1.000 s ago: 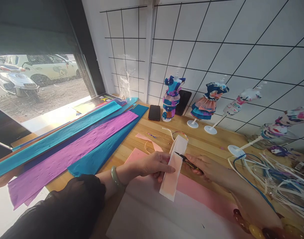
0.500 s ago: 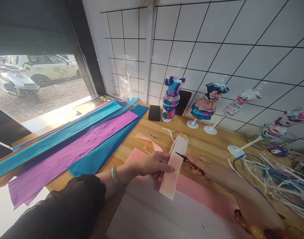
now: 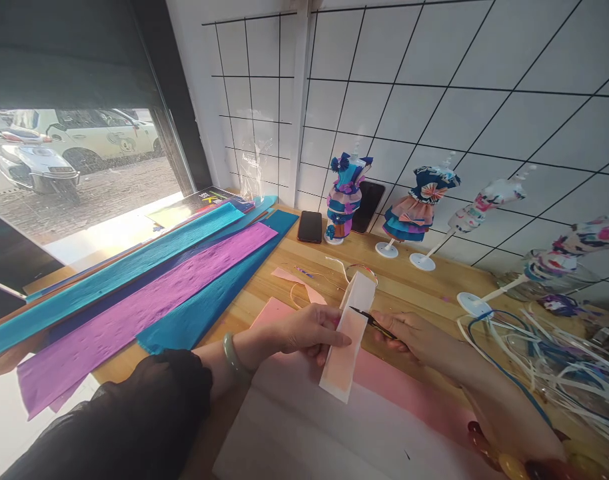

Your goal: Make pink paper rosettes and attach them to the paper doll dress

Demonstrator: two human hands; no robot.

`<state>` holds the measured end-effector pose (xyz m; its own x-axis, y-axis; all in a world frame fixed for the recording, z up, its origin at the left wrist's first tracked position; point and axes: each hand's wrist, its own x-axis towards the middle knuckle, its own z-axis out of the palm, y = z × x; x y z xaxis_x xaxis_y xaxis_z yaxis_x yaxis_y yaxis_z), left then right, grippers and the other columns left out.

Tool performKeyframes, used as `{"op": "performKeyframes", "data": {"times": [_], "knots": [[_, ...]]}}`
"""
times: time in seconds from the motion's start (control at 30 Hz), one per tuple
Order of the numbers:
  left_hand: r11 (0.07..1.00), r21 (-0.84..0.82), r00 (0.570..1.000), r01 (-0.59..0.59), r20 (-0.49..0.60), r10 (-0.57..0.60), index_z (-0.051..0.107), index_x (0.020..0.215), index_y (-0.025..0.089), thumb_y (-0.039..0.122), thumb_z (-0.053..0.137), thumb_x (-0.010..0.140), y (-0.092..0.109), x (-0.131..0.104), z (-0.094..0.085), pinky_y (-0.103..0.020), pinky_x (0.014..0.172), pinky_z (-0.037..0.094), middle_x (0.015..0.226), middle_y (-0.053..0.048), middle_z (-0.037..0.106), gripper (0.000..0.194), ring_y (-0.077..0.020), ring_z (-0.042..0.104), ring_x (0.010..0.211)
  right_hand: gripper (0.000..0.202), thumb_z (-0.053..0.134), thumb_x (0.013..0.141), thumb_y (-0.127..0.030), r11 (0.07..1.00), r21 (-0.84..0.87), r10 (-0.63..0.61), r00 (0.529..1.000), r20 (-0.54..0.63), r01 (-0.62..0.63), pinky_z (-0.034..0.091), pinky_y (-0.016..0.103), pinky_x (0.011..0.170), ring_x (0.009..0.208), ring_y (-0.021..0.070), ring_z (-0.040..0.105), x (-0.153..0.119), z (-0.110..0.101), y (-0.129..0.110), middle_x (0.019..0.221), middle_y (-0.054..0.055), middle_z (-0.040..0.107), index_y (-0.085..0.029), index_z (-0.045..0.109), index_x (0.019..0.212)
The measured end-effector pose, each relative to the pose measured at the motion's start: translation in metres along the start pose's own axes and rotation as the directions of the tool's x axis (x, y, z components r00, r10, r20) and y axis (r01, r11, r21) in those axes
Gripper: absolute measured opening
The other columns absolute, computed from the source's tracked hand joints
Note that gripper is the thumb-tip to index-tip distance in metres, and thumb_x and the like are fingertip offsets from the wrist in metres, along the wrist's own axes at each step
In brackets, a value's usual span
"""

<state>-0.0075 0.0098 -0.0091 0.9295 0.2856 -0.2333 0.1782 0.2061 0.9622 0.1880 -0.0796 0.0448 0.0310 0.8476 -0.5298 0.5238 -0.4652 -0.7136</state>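
Observation:
My left hand [image 3: 312, 333] pinches a folded pale pink strip with white edges [image 3: 345, 353], thumb on its front face. It looks like paper or thin fabric. In my right hand [image 3: 402, 333] is a small pair of dark scissors or snips [image 3: 372, 322], its fingers closed round the handles. The pointed blades lie across the upper part of the strip, just above my left thumb. Below the hands a large pale sheet [image 3: 304, 427] lies over pink material [image 3: 409, 393] on the wooden table.
Long purple [image 3: 149, 313] and blue strips [image 3: 209, 300] lie at the left. A phone [image 3: 310, 227] and small dressed mannequins [image 3: 343, 200] stand along the tiled wall. Tangled white and blue cords [image 3: 539, 360] fill the right side. Pink scraps [image 3: 304, 283] lie beyond my hands.
My right hand's fingers have shifted slightly on the scissors, and the handles look more closed together. The strip and my left hand hold the same place.

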Motion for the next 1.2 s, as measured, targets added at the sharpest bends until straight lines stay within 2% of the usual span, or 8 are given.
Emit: {"op": "performKeyframes", "data": {"times": [0.13, 0.37, 0.63, 0.83, 1.0, 1.2], "knots": [[1.000, 0.005, 1.000, -0.009, 0.004, 0.009, 0.058, 0.099, 0.017, 0.034, 0.061, 0.076, -0.001, 0.000, -0.001, -0.015, 0.034, 0.031, 0.052, 0.004, 0.052, 0.029, -0.0061, 0.047, 0.037, 0.053, 0.028, 0.080, -0.069, 0.999, -0.006, 0.037, 0.999, -0.023, -0.038, 0.012, 0.022, 0.046, 0.051, 0.0097, 0.015, 0.000, 0.002, -0.003, 0.056, -0.007, 0.020, -0.020, 0.044, 0.067], [1.000, 0.017, 1.000, 0.002, 0.000, -0.002, 0.058, 0.100, 0.017, 0.037, 0.062, 0.075, 0.001, -0.001, 0.000, -0.014, 0.034, 0.030, 0.053, 0.003, 0.053, 0.032, -0.0058, 0.047, 0.037, 0.047, 0.029, 0.085, -0.059, 0.997, 0.031, -0.064, 0.998, -0.028, 0.065, 0.012, 0.024, 0.048, 0.054, 0.0099, 0.013, -0.009, 0.007, -0.011, 0.060, -0.006, 0.020, -0.018, 0.044, 0.067], [0.999, 0.031, 1.000, 0.007, -0.008, -0.007, 0.059, 0.095, 0.016, 0.039, 0.064, 0.073, -0.001, 0.000, 0.001, -0.015, 0.033, 0.031, 0.054, 0.003, 0.053, 0.032, -0.0058, 0.047, 0.037, 0.046, 0.029, 0.084, -0.060, 0.994, 0.067, -0.087, 0.996, -0.014, 0.088, 0.010, 0.025, 0.047, 0.053, 0.0098, 0.011, -0.011, 0.011, -0.015, 0.058, -0.007, 0.017, -0.020, 0.039, 0.065], [1.000, 0.007, 1.000, 0.003, 0.011, -0.003, 0.058, 0.104, 0.018, 0.036, 0.064, 0.074, 0.002, -0.001, 0.002, -0.014, 0.033, 0.031, 0.056, 0.004, 0.054, 0.036, -0.0049, 0.046, 0.036, 0.046, 0.031, 0.083, -0.061, 0.995, 0.061, -0.083, 0.996, -0.011, 0.084, 0.012, 0.024, 0.049, 0.053, 0.0104, 0.015, -0.012, 0.008, -0.014, 0.058, -0.006, 0.023, -0.019, 0.043, 0.067], [1.000, 0.013, 1.000, 0.007, 0.015, -0.007, 0.059, 0.106, 0.018, 0.035, 0.065, 0.073, 0.004, -0.002, 0.002, -0.015, 0.033, 0.031, 0.056, 0.004, 0.054, 0.038, -0.0053, 0.047, 0.037, 0.043, 0.033, 0.085, -0.057, 0.990, 0.083, -0.116, 0.993, 0.014, 0.114, 0.012, 0.024, 0.049, 0.054, 0.0104, 0.013, -0.011, 0.008, -0.016, 0.057, -0.007, 0.021, -0.020, 0.039, 0.063], [1.000, 0.022, 1.000, 0.011, 0.020, -0.012, 0.058, 0.112, 0.019, 0.037, 0.065, 0.073, 0.004, -0.001, 0.001, -0.016, 0.034, 0.030, 0.054, 0.005, 0.053, 0.043, -0.0055, 0.046, 0.037, 0.043, 0.033, 0.083, -0.058, 0.991, 0.061, -0.119, 0.993, 0.000, 0.119, 0.014, 0.023, 0.047, 0.051, 0.0100, 0.013, -0.008, 0.009, -0.012, 0.056, -0.007, 0.020, -0.020, 0.041, 0.065]]}}
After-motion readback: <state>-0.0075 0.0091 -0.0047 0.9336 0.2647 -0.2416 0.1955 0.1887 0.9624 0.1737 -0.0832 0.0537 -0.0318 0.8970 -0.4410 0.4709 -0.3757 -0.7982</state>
